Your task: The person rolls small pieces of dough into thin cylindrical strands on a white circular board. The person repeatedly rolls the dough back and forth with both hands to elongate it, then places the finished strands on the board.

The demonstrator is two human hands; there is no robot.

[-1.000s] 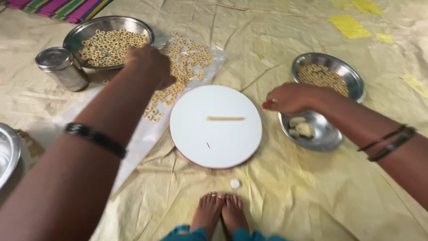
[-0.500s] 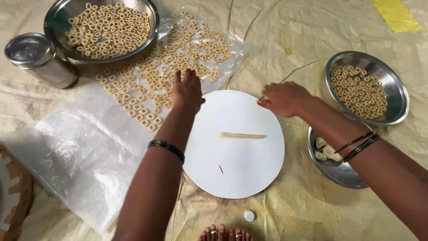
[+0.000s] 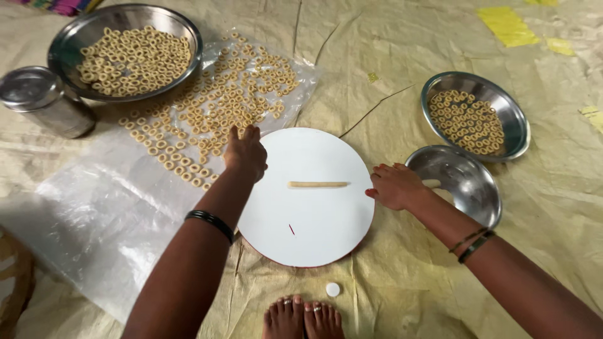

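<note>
Left hand (image 3: 246, 154) lies flat, fingers together, empty, on the round white board's (image 3: 308, 232) left rim. Right hand (image 3: 394, 186), loosely curled, empty, touches the right rim. A dough stick (image 3: 318, 184) lies between them on open board.

The floor is covered with a wrinkled beige sheet (image 3: 402, 56). Yellow patches (image 3: 507, 25) lie far beyond the fingers, under soft even light.

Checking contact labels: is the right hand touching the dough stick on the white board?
Apart. The head view shows bare board between the right hand and the dough stick.
</note>
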